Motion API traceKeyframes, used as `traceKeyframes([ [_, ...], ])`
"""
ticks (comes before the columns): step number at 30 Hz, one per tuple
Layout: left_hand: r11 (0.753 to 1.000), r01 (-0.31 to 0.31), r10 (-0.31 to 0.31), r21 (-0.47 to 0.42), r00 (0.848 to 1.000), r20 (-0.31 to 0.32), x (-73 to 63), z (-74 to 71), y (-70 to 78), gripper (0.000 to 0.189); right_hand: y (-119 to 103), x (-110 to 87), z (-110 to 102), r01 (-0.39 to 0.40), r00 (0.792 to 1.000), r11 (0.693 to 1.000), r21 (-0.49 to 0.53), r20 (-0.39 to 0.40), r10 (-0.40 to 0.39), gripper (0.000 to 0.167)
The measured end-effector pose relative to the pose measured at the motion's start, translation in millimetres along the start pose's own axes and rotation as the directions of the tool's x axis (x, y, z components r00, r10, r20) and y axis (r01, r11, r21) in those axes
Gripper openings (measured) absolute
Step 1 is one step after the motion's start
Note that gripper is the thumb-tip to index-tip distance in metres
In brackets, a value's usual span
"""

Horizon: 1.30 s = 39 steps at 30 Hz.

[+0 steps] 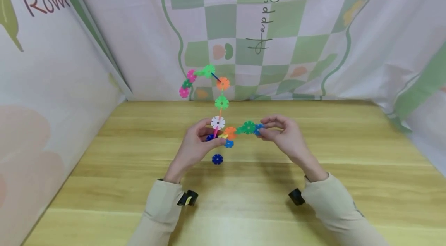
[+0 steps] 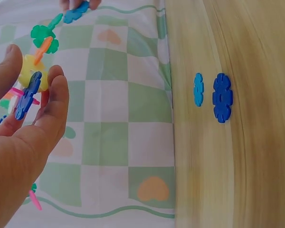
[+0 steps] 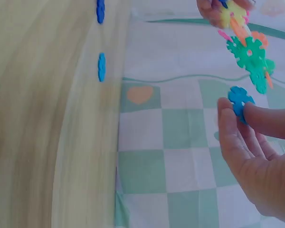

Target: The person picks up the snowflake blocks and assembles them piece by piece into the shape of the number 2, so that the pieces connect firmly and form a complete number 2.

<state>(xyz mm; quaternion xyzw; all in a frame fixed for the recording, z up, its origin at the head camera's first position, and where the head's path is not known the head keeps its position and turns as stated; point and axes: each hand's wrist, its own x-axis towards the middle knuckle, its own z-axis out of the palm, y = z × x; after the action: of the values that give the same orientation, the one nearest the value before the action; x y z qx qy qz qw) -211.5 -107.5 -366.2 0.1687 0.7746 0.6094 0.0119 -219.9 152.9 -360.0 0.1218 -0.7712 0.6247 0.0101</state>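
My left hand [image 1: 196, 141] holds a chain of slotted plastic snowflake discs, with thumb and fingers about a yellow disc [image 2: 31, 71] and a dark blue disc [image 2: 28, 95]. One branch rises through a white disc [image 1: 218, 123] and a light green disc [image 1: 221, 103], then bends left to pink discs [image 1: 184, 92]. Another branch runs right through an orange disc [image 1: 230, 133] to a green disc [image 1: 249, 127]. Between thumb and fingers, my right hand [image 1: 287, 137] pinches a blue disc [image 3: 239, 100]. It sits close to the green end, apart from it in the right wrist view.
On the wooden table [image 1: 139, 207] lie two loose discs, a light blue disc [image 1: 228, 143] and a dark blue disc [image 1: 217, 159], below the hands. A checked cloth [image 1: 271, 21] hangs behind the table's far edge. White cloth [image 1: 42, 95] hangs at the sides.
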Motion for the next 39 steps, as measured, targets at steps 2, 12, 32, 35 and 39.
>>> traceKeyframes([
  [2, 1.0, 0.001, -0.001, -0.011, 1.0, 0.007, 0.4, -0.4, -1.1, 0.042, 0, 1.2, -3, 0.023, 0.999, 1.0, 0.007, -0.025, -0.023, 0.027],
  [12, 0.995, 0.022, -0.018, -0.096, 0.999, 0.043, 2.3, -1.6, -4.2, 0.039, 5, 5.3, -13, 0.139, 0.99, 0.989, -0.054, 0.021, -0.138, 0.015],
  [32, 0.98, 0.052, -0.039, -0.193, 0.997, 0.068, 1.8, 2.2, -5.7, 0.039, 15, 6.5, -8, 0.42, 0.904, 0.893, -0.16, -0.013, -0.427, 0.012],
  [35, 0.977, 0.037, -0.023, -0.21, 0.997, 0.07, 1.2, 3.1, -5.5, 0.039, 15, 6.3, -7, 0.448, 0.887, 0.872, -0.196, -0.023, -0.461, 0.013],
  [39, 0.974, 0.033, -0.018, -0.226, 0.997, 0.071, 1.4, 4.2, -5.3, 0.037, 15, 5.8, -6, 0.473, 0.874, 0.858, -0.199, -0.018, -0.486, 0.014],
])
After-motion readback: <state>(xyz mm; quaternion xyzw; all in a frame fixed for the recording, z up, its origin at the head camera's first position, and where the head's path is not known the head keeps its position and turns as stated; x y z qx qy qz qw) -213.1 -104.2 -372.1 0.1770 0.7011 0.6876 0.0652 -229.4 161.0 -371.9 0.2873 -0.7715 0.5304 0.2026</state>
